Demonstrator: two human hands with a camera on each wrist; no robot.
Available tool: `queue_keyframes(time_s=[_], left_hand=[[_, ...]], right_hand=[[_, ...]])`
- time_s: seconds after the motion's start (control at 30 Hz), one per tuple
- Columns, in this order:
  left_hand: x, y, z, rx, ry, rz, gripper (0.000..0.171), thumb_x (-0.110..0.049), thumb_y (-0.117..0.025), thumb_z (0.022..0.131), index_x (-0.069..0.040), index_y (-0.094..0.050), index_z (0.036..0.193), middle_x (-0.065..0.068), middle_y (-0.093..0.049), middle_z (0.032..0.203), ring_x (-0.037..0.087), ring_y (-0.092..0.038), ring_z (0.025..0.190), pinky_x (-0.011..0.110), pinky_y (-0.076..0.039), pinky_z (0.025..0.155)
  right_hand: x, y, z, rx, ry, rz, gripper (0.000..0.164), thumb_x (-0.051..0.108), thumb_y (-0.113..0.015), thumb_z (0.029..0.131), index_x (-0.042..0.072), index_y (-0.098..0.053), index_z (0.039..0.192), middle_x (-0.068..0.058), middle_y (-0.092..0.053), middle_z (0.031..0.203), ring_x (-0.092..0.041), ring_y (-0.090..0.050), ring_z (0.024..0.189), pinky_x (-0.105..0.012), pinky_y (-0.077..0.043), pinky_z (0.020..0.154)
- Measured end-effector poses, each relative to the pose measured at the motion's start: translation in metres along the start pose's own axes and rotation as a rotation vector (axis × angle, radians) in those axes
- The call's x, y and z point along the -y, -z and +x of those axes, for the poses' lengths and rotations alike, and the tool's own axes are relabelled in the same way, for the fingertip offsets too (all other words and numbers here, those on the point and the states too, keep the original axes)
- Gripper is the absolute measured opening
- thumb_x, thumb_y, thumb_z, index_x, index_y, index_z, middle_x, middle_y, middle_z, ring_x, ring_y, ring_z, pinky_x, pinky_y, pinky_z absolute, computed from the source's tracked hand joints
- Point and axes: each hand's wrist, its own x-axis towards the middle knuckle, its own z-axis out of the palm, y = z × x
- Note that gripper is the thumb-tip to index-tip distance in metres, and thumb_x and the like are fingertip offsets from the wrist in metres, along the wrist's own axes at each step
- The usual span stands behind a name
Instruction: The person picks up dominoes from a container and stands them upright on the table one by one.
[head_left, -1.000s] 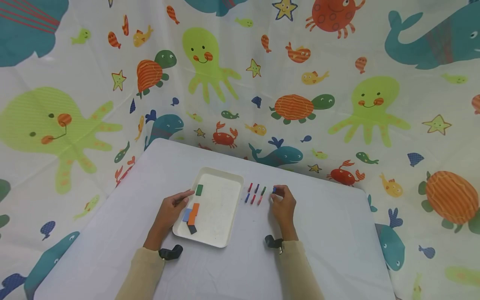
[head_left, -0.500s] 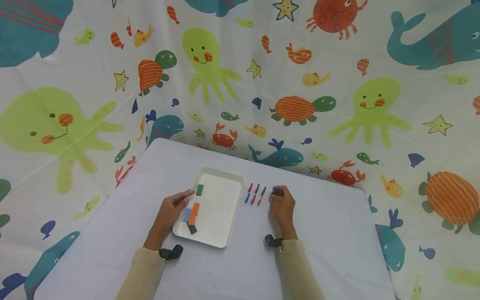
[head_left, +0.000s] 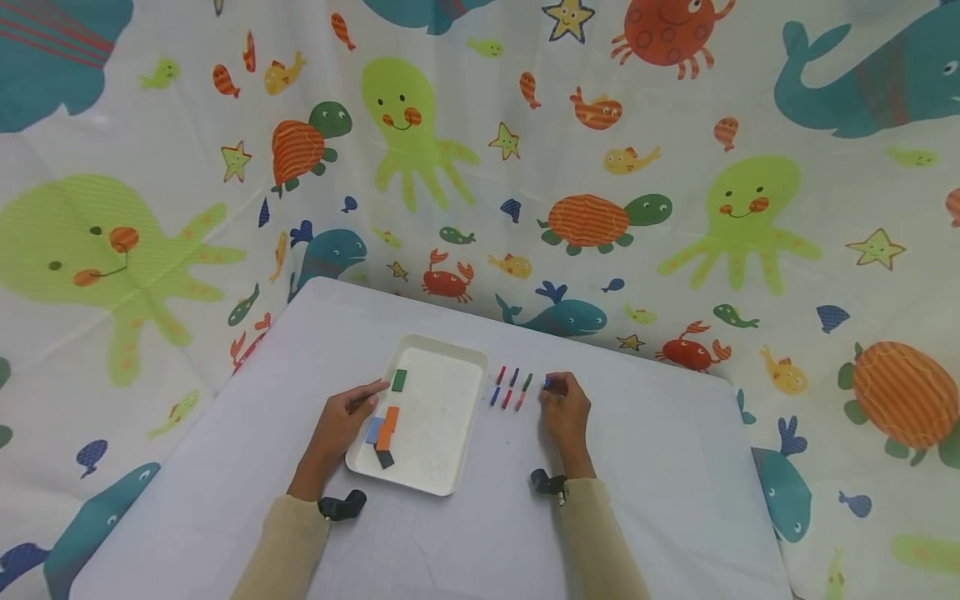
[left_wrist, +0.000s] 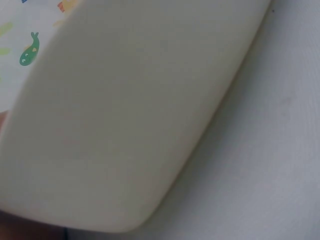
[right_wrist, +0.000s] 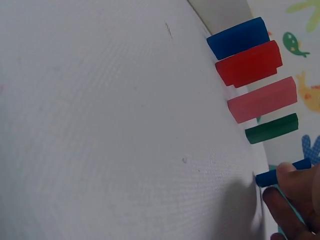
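My left hand (head_left: 339, 425) grips the left rim of the white tray (head_left: 461, 458), with a fingertip and the thumb over its edge. In the left wrist view the pale wall of the tray (left_wrist: 115, 120) fills most of the picture. Inside lie a green block (head_left: 399, 380), two orange blocks (head_left: 384, 437), a light blue block (head_left: 373, 431) and a black block (head_left: 385, 458). My right hand (head_left: 567, 412) pinches a blue block (right_wrist: 269, 178) between thumb and fingers, at the right end of two rows of thin blocks on the table.
Those rows, right of the tray, include a red block (right_wrist: 250, 64), a pink block (right_wrist: 264, 100), a green block (right_wrist: 272, 128) and another blue block (right_wrist: 240, 39). A white cloth covers the table (head_left: 660, 467). Behind hangs a curtain (head_left: 465, 125) printed with sea animals.
Both hands stay in nearly the same place, the left at the tray and the right at the blue block. The head view shifts very slightly.
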Motion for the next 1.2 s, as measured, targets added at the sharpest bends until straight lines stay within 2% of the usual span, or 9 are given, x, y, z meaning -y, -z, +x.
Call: queue_keyframes(time_s=[0.5,0.73,0.97,1.2], left_hand=[[0.002,-0.001,0.002,0.004,0.026,0.0,0.037,-0.018,-0.06,0.11,-0.017,-0.066,0.146,0.01,-0.051,0.164,0.035,-0.042,0.157,0.056,-0.035,0.129],[0.003,-0.001,0.001,-0.002,0.028,0.002,0.037,-0.02,-0.059,0.11,-0.017,-0.066,0.146,0.01,-0.051,0.164,0.034,-0.043,0.156,0.055,-0.037,0.128],[0.001,-0.003,-0.008,-0.014,0.033,0.004,0.037,-0.019,-0.059,0.11,-0.017,-0.066,0.146,0.01,-0.051,0.164,0.034,-0.044,0.156,0.054,-0.037,0.128],[-0.003,-0.007,-0.021,-0.028,0.039,0.003,0.037,-0.019,-0.059,0.11,-0.017,-0.066,0.146,0.01,-0.052,0.163,0.034,-0.044,0.156,0.054,-0.038,0.127]], right_hand=[[-0.002,-0.001,0.001,-0.004,-0.014,-0.022,0.035,0.003,-0.072,0.099,0.014,-0.062,0.131,-0.008,-0.07,0.13,-0.027,-0.068,0.124,-0.05,-0.05,0.12],[0.006,0.001,-0.001,-0.048,-0.022,-0.024,0.042,0.009,-0.077,0.097,0.018,-0.062,0.135,-0.005,-0.067,0.137,-0.027,-0.063,0.131,-0.052,-0.047,0.122],[0.021,0.009,-0.005,-0.105,0.056,0.0,0.048,0.008,-0.08,0.094,0.021,-0.063,0.137,-0.004,-0.065,0.14,-0.027,-0.06,0.133,-0.057,-0.047,0.12],[0.039,0.02,-0.013,-0.12,0.136,0.022,0.044,0.015,-0.082,0.095,0.022,-0.065,0.134,-0.003,-0.066,0.138,-0.026,-0.061,0.131,-0.059,-0.046,0.12]])
